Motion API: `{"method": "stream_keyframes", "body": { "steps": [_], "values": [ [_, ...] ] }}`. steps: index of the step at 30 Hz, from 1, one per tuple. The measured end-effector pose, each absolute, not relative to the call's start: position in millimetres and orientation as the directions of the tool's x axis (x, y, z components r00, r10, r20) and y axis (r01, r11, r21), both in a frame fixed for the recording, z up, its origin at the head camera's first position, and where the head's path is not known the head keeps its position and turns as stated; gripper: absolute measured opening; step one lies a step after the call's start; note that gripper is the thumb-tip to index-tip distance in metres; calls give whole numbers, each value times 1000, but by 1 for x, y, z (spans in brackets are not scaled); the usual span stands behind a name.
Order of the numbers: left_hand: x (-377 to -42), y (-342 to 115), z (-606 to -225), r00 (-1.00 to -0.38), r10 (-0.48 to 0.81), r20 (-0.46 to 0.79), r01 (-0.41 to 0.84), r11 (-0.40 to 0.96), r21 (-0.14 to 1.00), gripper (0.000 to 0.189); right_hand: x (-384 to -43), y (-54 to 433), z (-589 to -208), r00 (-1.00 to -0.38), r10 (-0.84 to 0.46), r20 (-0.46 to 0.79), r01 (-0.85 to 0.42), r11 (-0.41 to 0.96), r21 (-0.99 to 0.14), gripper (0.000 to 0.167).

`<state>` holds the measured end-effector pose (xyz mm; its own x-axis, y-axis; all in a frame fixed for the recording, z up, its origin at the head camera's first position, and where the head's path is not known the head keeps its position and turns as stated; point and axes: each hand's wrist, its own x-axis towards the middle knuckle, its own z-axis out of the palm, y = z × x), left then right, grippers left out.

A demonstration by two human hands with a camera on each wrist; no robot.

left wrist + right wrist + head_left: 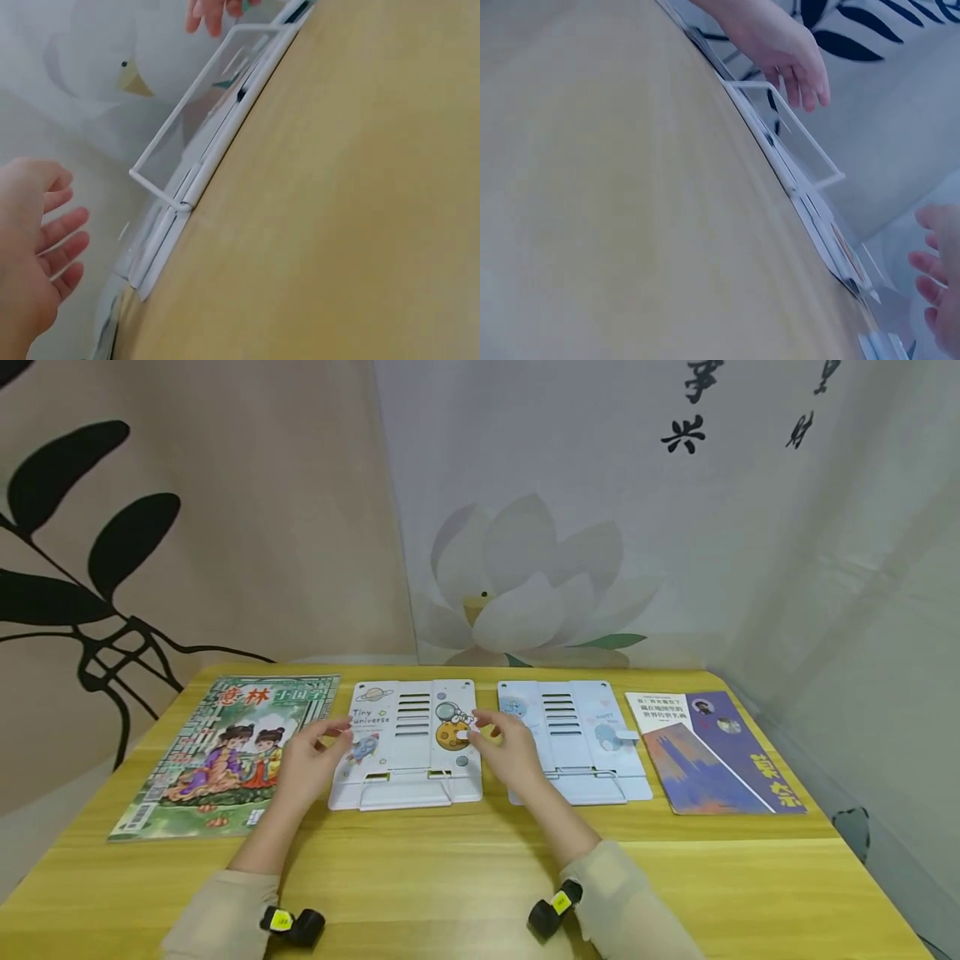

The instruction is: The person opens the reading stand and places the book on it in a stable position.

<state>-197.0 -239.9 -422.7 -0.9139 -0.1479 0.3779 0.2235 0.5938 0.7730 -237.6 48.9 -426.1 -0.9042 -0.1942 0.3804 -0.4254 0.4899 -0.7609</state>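
Observation:
A white book stand (411,743) with a "Tiny universe" print, slots and a wire page holder (183,100) lies flat on the table. My left hand (306,764) hovers by its left edge, fingers loosely bent. On the other side, my right hand (517,760) is held over the gap between this stand and a second white stand (562,739) with a pale blue print. In the left wrist view the left hand shows a space between its fingers and the stand. The right wrist view likewise has the right hand's fingers bent around nothing.
An illustrated magazine (225,760) lies at the left of the wooden table (420,885). Purple and white booklets (720,752) lie at the right. Behind the table hangs a printed curtain (300,510).

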Motion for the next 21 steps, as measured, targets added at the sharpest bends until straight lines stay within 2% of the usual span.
{"method": "stream_keyframes", "body": {
  "steps": [6,12,17,21],
  "values": [
    [-219,-240,-423,-943,-173,283,130,594,794,40,-254,53,-427,-915,-135,381,-392,527,-754,37],
    [-237,-239,-431,-969,-176,175,48,559,828,50,-268,56,-425,-929,-135,345,-358,569,-740,39],
    [-244,-240,-435,-985,-144,95,0,548,836,57,-281,55,-423,-954,-173,245,-298,635,-713,41],
    [-248,-243,-439,-988,-123,92,5,577,816,56,-291,50,-426,-965,-206,163,-261,685,-680,45]
  ]
}}
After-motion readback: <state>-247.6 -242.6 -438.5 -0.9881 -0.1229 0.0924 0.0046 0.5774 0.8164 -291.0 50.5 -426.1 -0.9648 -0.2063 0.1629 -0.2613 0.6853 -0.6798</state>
